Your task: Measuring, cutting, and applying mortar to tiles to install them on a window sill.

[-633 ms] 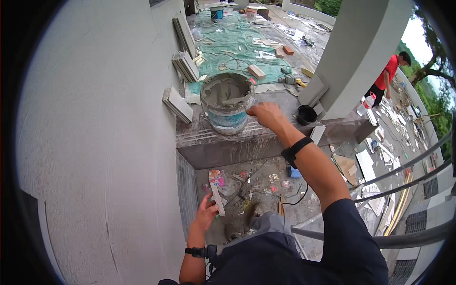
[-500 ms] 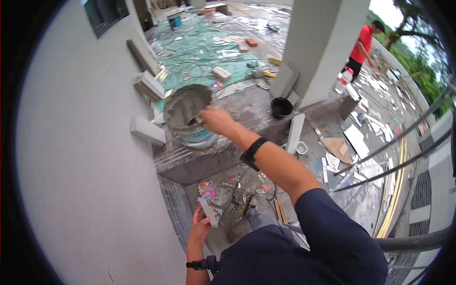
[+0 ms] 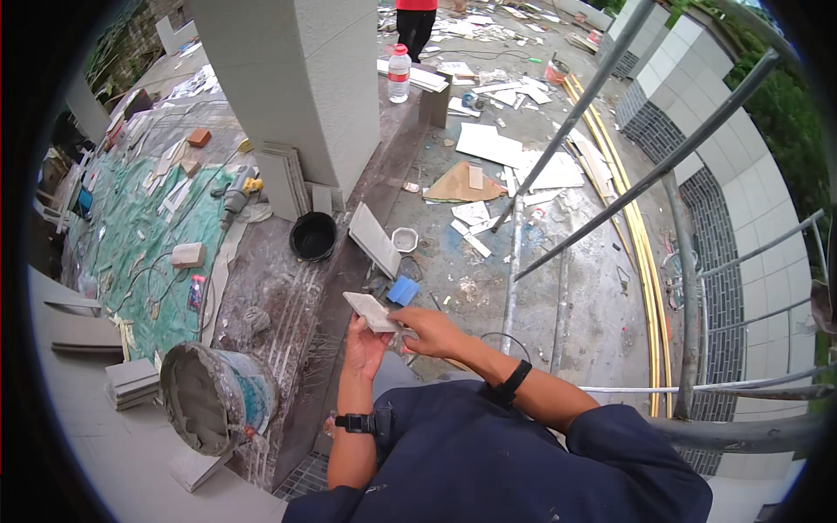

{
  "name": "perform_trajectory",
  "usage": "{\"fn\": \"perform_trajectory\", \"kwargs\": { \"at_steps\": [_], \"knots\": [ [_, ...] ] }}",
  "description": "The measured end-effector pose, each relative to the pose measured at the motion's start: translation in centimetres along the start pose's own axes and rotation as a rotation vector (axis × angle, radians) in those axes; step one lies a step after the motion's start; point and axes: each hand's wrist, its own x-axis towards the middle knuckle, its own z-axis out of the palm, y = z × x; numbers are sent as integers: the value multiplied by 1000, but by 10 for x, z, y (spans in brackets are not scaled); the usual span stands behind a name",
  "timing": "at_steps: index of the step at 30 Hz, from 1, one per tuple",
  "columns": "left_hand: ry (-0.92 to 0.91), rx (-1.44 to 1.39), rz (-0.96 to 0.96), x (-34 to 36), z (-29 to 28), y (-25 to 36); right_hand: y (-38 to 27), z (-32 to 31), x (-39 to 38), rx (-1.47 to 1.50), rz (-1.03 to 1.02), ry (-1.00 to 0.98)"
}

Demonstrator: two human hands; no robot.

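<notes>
My left hand (image 3: 362, 344) holds a small pale tile (image 3: 370, 309) up in front of me. My right hand (image 3: 425, 333) grips a small trowel (image 3: 404, 340) at the tile's right end, its blade partly hidden by the fingers and tile. At lower left stands a white-and-blue bucket (image 3: 237, 388) holding grey mortar (image 3: 196, 401), with tile stacks (image 3: 131, 379) beside it on the left. A blue plastic piece (image 3: 403, 290) lies just beyond the held tile, near a leaning pale board (image 3: 373, 235).
A pillar (image 3: 336, 105), power drill (image 3: 235, 196), black tub (image 3: 312, 234) and bottle (image 3: 398, 74) are ahead. A person (image 3: 414, 26) in red stands behind. Metal scaffold tubes (image 3: 645, 179) and scattered offcuts (image 3: 488, 144) occupy the right; green sheeting (image 3: 131, 244) covers the left.
The view has swung rightward. My right hand has left the bucket with the trowel and come to the tile, which my left hand has raised and turned.
</notes>
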Motion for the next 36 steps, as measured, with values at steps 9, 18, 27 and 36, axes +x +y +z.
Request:
{"fn": "perform_trajectory", "kwargs": {
  "at_steps": [9,18,27,36],
  "knots": [
    [-302,-193,-305,112,152,-48,14,-146,-3,-504,36,696],
    [-423,1156,189,244,145,-80,114,-215,19,-263,235,572],
    [-354,1295,-215,442,158,-82,301,-295,120,111,561,687],
    [-145,1276,-131,614,232,-26,411,-415,187,-22,790,443]
  ]
}}
